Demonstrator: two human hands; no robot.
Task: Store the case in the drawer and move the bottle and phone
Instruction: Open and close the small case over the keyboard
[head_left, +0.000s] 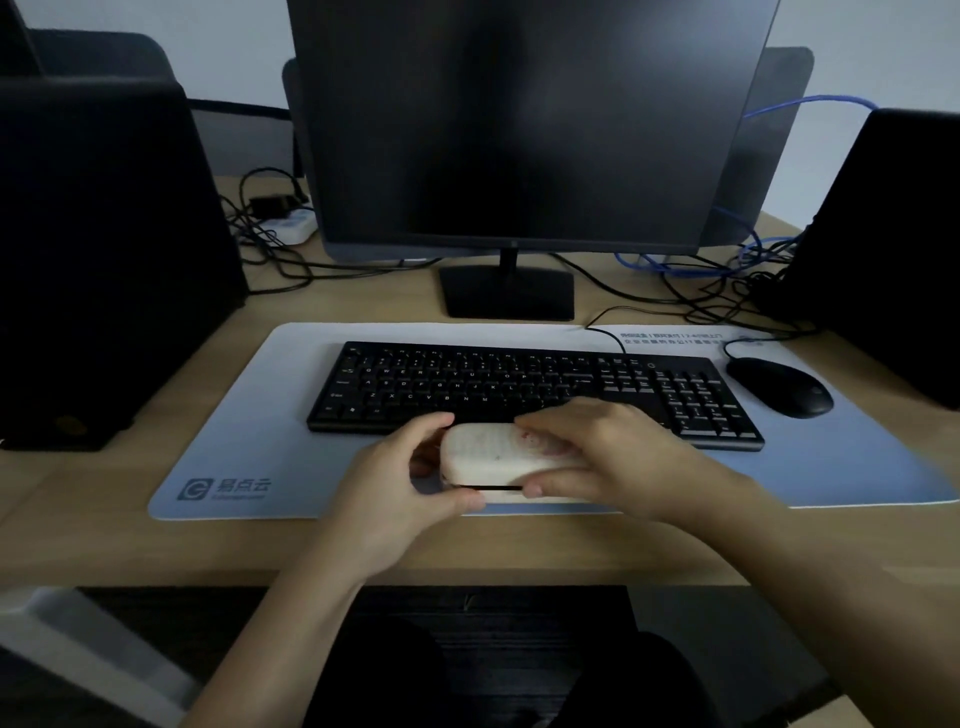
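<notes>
A white rounded case (493, 457) with reddish marks on its lid sits over the front of the pale desk mat (249, 415), just in front of the keyboard. A dark slit shows along its front edge. My left hand (400, 493) grips its left end, thumb under the front edge. My right hand (613, 457) covers its right end, fingers over the lid and thumb at the front. I see no bottle, phone or drawer.
A black keyboard (535, 389) and black mouse (779, 387) lie on the mat. Behind stands a dark monitor (519, 130) on its base. Black boxes stand at the left (104, 249) and right (893, 249). Cables and a power strip (291, 226) clutter the back of the wooden desk (104, 545).
</notes>
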